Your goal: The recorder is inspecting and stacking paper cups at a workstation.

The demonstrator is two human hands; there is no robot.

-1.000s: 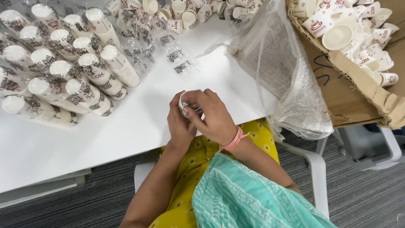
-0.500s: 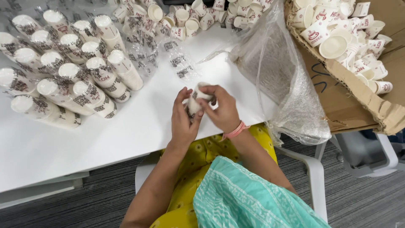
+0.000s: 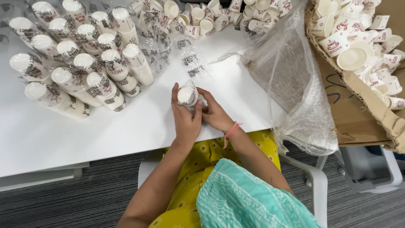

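Head view: wrapped cup stacks [image 3: 76, 71] crowd the worktop's [image 3: 63, 135] far left corner — near its front edge the left hand [image 3: 185, 120] closes its grip round a small cup stack [image 3: 187, 95], right hand [image 3: 216, 115] pinching beside. Loose cups fill the cardboard box [image 3: 371, 105] right. Best keep that stack squared — firm, not crushing.

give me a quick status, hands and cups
Left hand gripping wrapped cup stack upright on table. Right hand at its side. Wrapped stacks left, apart.

place: office | white desk [image 3: 84, 139] | grey carpet [image 3: 63, 207] | chair [image 3: 316, 185]
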